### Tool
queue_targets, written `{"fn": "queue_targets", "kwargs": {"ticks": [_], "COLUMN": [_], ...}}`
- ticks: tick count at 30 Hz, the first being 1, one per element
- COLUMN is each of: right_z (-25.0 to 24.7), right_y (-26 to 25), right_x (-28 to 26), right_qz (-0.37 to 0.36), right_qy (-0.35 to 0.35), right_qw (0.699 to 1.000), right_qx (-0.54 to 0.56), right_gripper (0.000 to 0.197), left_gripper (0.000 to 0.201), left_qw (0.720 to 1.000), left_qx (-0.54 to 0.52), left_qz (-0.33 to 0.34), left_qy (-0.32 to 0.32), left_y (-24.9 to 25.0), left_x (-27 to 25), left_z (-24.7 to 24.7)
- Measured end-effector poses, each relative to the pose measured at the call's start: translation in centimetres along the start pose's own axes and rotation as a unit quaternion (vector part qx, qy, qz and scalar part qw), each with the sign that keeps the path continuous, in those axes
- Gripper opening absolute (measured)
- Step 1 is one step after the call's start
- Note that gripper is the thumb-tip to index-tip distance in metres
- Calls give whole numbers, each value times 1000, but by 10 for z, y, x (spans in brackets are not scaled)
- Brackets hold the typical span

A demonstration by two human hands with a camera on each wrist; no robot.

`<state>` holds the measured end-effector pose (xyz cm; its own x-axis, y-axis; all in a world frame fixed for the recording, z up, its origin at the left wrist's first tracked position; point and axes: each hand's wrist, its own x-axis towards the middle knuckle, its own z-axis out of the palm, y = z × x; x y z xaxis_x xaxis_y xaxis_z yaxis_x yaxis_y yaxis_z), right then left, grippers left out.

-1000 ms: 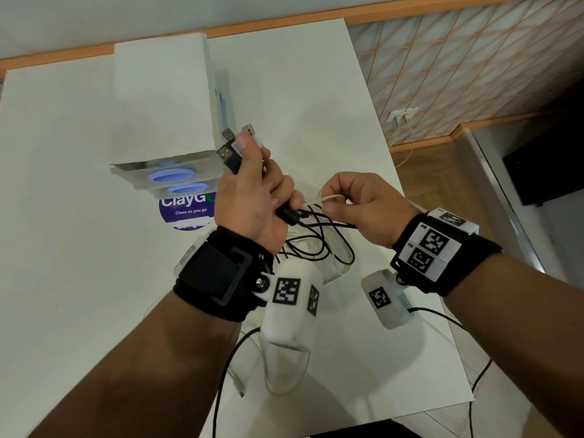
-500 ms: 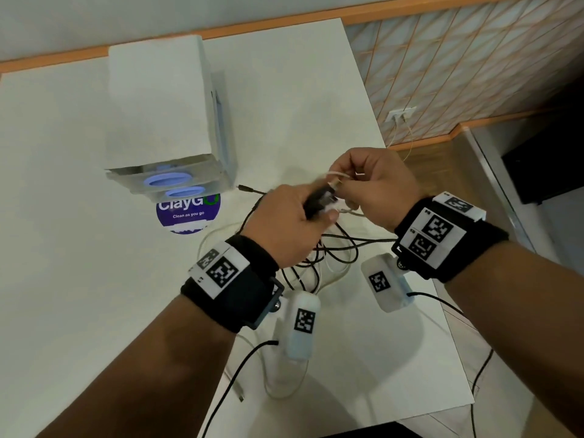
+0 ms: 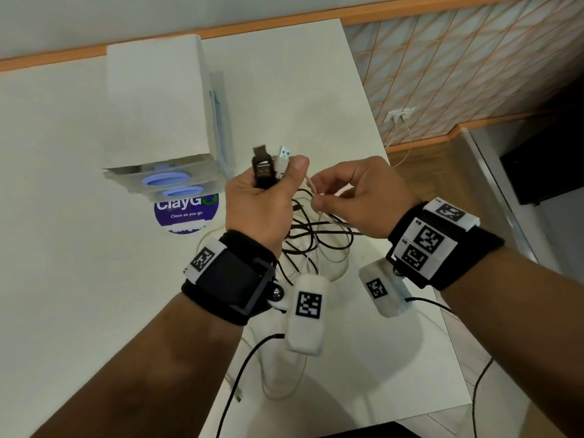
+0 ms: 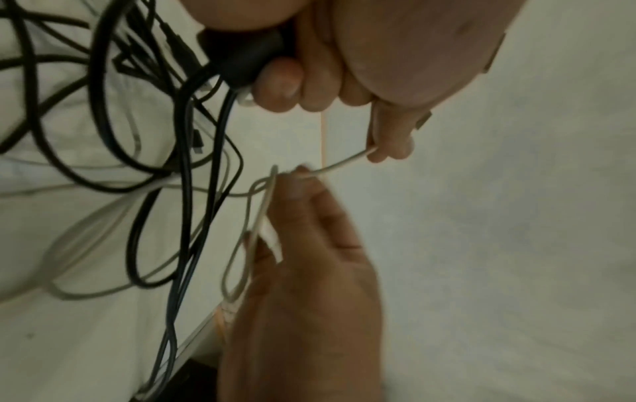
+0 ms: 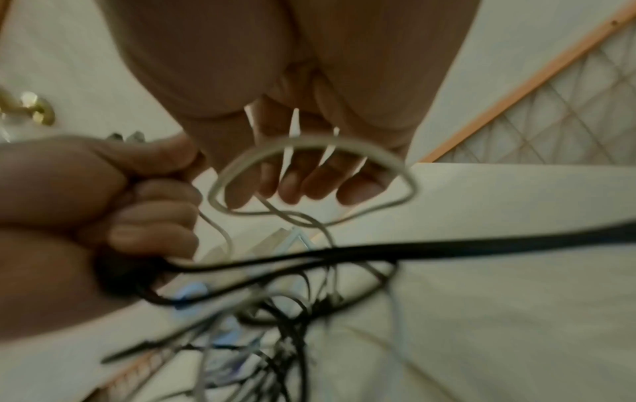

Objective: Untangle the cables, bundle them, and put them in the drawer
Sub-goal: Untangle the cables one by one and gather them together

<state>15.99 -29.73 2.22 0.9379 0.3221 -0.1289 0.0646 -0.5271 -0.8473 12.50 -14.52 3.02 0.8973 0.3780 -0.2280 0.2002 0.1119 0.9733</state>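
The left hand (image 3: 262, 200) is fisted around the plug ends of several cables, a black USB plug (image 3: 264, 172) and a white USB plug (image 3: 283, 156) sticking up above its thumb. Just to its right, the right hand (image 3: 360, 197) pinches a loop of the thin white cable (image 4: 340, 166) between thumb and fingertips. Below both hands the tangled cables (image 3: 316, 238) hang onto the white surface (image 3: 79, 248). The drawer unit (image 3: 161, 121) stands beyond the left hand.

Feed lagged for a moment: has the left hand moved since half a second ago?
Yes. The left hand has risen from beside the right hand toward the drawer unit, plugs upright.
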Motion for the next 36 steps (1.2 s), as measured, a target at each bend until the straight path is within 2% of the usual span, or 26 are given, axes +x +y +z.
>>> {"fn": "queue_targets", "kwargs": {"ticks": [2,6,10,12,13,16,19,22,24,28,31,35,36], "right_z": [1,7,16,19,19,18,9,-4,-9,-5,0,1,1], "right_y": [9,15,4,1,0,-2,-12,-25,-30,-33,-31,-29,-28], "right_x": [-2,-6,-8,-8,-8,-7,-4,-2,-1,-3,-6,-8,-8], "right_qz": [18,59,-16,-29,-27,-6,29,60,81,102,101,127,136], "right_qy": [-2,13,22,35,44,57,52,41,37,25,18,21,33], "right_qw": [997,996,999,998,998,997,983,930,898,880,880,875,881], "right_qx": [-76,-62,-46,-47,-34,58,174,360,431,463,463,467,451], "right_gripper": [18,26,11,6,11,18,16,17,17,16,13,14,13], "left_gripper": [41,40,36,22,14,18,11,13,16,32,33,39,39], "left_qw": [1000,1000,999,998,996,984,980,969,967,972,976,974,976], "left_qx": [-3,3,11,10,13,120,168,219,223,203,194,200,192], "left_qz": [3,-3,16,33,43,72,63,74,77,93,86,94,87], "left_qy": [9,-9,-41,-61,-75,-111,-85,-89,-95,-68,-46,-59,-54], "left_y": [-1,-3,-3,-3,-3,-11,-18,-21,-19,-14,-17,-19,-17], "left_x": [2,-1,-6,-7,-7,-4,-1,-3,-7,-7,-1,-1,-1], "left_z": [-2,-5,-8,-8,-8,-12,-16,-17,-15,-12,-13,-12,-11]}}
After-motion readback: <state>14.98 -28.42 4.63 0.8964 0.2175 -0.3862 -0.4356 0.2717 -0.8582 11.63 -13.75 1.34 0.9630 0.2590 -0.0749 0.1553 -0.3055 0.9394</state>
